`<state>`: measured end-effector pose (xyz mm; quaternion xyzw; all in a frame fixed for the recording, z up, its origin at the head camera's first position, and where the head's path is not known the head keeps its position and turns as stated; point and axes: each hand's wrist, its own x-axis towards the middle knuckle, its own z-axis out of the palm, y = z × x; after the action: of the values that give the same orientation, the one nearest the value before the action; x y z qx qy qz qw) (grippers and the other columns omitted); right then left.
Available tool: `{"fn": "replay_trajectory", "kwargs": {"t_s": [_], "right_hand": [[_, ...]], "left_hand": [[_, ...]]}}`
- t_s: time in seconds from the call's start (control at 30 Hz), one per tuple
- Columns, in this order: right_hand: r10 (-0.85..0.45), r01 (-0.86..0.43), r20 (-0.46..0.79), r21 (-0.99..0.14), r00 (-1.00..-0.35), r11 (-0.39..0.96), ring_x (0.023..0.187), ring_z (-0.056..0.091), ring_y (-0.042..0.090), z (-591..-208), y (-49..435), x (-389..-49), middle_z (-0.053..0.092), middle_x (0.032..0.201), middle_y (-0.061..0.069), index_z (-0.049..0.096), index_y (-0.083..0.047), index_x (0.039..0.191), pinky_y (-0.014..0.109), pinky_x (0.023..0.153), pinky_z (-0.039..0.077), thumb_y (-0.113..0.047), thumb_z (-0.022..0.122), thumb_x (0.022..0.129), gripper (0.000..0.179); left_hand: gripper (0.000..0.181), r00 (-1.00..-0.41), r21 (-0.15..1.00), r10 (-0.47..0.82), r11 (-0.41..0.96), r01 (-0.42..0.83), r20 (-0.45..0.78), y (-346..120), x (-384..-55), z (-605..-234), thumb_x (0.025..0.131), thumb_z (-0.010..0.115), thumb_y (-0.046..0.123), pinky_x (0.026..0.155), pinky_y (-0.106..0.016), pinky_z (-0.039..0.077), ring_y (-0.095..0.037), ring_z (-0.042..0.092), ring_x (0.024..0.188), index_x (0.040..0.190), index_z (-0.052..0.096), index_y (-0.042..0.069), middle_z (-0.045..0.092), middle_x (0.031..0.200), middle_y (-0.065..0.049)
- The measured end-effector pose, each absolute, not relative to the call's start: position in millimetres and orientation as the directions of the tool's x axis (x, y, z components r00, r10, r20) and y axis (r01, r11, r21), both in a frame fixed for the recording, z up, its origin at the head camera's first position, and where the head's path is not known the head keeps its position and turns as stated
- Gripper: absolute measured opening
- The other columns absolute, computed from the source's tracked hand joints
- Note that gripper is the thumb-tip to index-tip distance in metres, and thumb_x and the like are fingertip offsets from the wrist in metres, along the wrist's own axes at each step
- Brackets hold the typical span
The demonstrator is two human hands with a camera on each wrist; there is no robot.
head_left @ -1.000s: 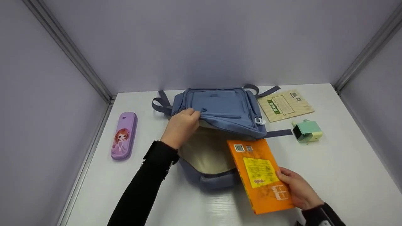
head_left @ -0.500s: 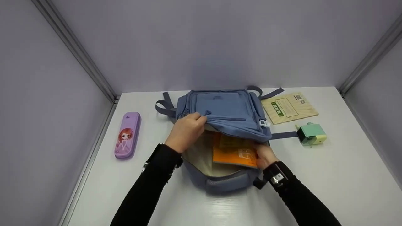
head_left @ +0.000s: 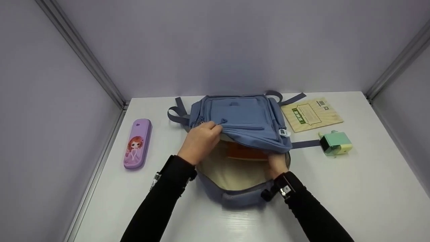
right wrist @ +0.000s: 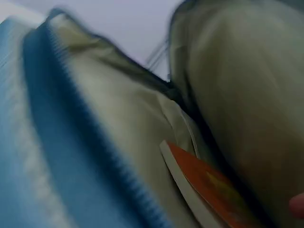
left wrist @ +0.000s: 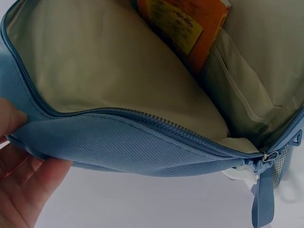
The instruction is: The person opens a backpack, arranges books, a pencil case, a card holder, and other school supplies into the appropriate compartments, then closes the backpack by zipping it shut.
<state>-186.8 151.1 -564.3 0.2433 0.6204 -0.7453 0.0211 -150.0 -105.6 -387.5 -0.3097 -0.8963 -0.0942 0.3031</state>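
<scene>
In the head view my left hand (head_left: 201,139) pinches the upper edge of the blue backpack's (head_left: 238,114) opening and lifts it. The left wrist view shows thumb and fingers on that fabric beside the zipper (left wrist: 156,121). My right hand (head_left: 278,164) reaches into the opening from the right, its fingers hidden under the lifted flap. An orange book (head_left: 247,153) with a yellow label lies partly inside, against the beige lining. The right wrist view shows the book (right wrist: 204,185) low in the bag and one fingertip (right wrist: 298,205) at the right edge; the hand's hold is hidden.
A purple pencil case (head_left: 137,144) lies on the white table (head_left: 100,201) at left. At right are a beige booklet (head_left: 312,115) and a green pencil sharpener (head_left: 336,143), near a backpack strap (head_left: 305,144). Grey walls (head_left: 215,47) enclose the table's back and sides.
My right hand has carried the orange book from in front of the backpack into its opening, and deeper under the flap. My left hand keeps its pinch on the edge.
</scene>
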Motion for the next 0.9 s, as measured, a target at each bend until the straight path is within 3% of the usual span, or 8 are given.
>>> {"fn": "replay_trajectory", "kwargs": {"t_s": [0.03, 0.07, 0.13, 0.23, 0.3, 0.53, 0.77, 0.9], "right_hand": [[0.308, 0.395, -0.39, -0.917, -0.868, -0.051, 0.127, 0.044, 0.029, -559, 148, -183, 0.047, 0.14, 0.024, 0.034, 0.012, 0.142, 0.038, 0.114, 0.033, 0.004, 0.052, 0.087, 0.059], [0.201, 0.311, -0.302, -0.95, -0.932, 0.013, 0.131, 0.041, 0.029, -534, 141, -156, 0.043, 0.146, 0.023, 0.033, 0.008, 0.146, 0.04, 0.116, 0.032, -0.003, 0.057, 0.087, 0.065], [0.156, 0.265, -0.227, -0.915, -0.961, 0.305, 0.125, 0.049, 0.041, -509, 132, -135, 0.05, 0.136, 0.035, 0.043, 0.017, 0.135, 0.05, 0.11, 0.038, -0.008, 0.061, 0.085, 0.059], [0.03, 0.08, -0.079, -0.759, -0.996, 0.646, 0.117, 0.052, 0.052, -486, 121, -105, 0.054, 0.123, 0.042, 0.051, 0.02, 0.123, 0.058, 0.101, 0.042, -0.016, 0.065, 0.088, 0.053], [-0.076, -0.071, 0.021, -0.65, -0.997, 0.757, 0.108, 0.056, 0.051, -482, 115, -93, 0.06, 0.112, 0.037, 0.057, 0.017, 0.114, 0.058, 0.094, 0.045, -0.016, 0.067, 0.089, 0.043], [-0.404, -0.272, -0.091, -0.604, -0.91, 0.749, 0.092, 0.067, 0.032, -485, 107, -101, 0.069, 0.095, 0.016, 0.066, 0.0, 0.106, 0.049, 0.08, 0.051, -0.022, 0.062, 0.097, 0.024], [-0.472, -0.37, -0.025, -0.585, -0.881, 0.722, 0.1, 0.068, 0.036, -496, 114, -124, 0.07, 0.109, 0.021, 0.061, 0.001, 0.123, 0.052, 0.09, 0.052, -0.023, 0.058, 0.099, 0.034], [-0.495, -0.432, 0.037, -0.547, -0.868, 0.717, 0.095, 0.067, 0.037, -499, 117, -133, 0.069, 0.106, 0.023, 0.06, 0.003, 0.121, 0.052, 0.086, 0.053, -0.022, 0.059, 0.098, 0.034]], "left_hand": [[0.007, -0.623, -0.021, 0.494, 0.793, 0.609, 0.607, -106, -150, -388, 0.084, 0.067, -0.001, 0.062, -0.032, 0.056, -0.022, 0.066, 0.069, 0.088, 0.068, 0.004, 0.063, 0.075, -0.007], [0.007, -0.62, -0.022, 0.489, 0.796, 0.605, 0.613, -106, -150, -388, 0.083, 0.068, -0.001, 0.061, -0.032, 0.055, -0.022, 0.066, 0.068, 0.088, 0.068, 0.004, 0.063, 0.075, -0.006], [0.008, -0.617, -0.025, 0.481, 0.801, 0.598, 0.624, -106, -150, -389, 0.082, 0.068, -0.001, 0.06, -0.032, 0.055, -0.022, 0.065, 0.067, 0.087, 0.068, 0.004, 0.062, 0.074, -0.006], [0.008, -0.612, -0.03, 0.477, 0.803, 0.596, 0.63, -106, -149, -390, 0.081, 0.069, -0.001, 0.058, -0.032, 0.055, -0.022, 0.065, 0.066, 0.088, 0.069, 0.005, 0.062, 0.074, -0.005], [0.008, -0.613, -0.027, 0.479, 0.801, 0.599, 0.629, -106, -148, -391, 0.082, 0.068, -0.001, 0.058, -0.032, 0.054, -0.022, 0.064, 0.066, 0.088, 0.069, 0.005, 0.061, 0.074, -0.005], [0.006, -0.624, -0.022, 0.469, 0.81, 0.587, 0.625, -107, -147, -391, 0.084, 0.068, 0.002, 0.058, -0.034, 0.054, -0.023, 0.065, 0.068, 0.087, 0.068, 0.006, 0.061, 0.074, -0.006], [0.007, -0.626, -0.025, 0.468, 0.813, 0.582, 0.624, -106, -147, -392, 0.082, 0.069, 0.002, 0.058, -0.034, 0.054, -0.023, 0.066, 0.069, 0.087, 0.07, 0.006, 0.063, 0.075, -0.005], [0.008, -0.632, -0.022, 0.462, 0.817, 0.576, 0.622, -105, -146, -392, 0.083, 0.069, 0.002, 0.057, -0.034, 0.055, -0.022, 0.067, 0.07, 0.089, 0.07, 0.007, 0.064, 0.076, -0.005]]}}
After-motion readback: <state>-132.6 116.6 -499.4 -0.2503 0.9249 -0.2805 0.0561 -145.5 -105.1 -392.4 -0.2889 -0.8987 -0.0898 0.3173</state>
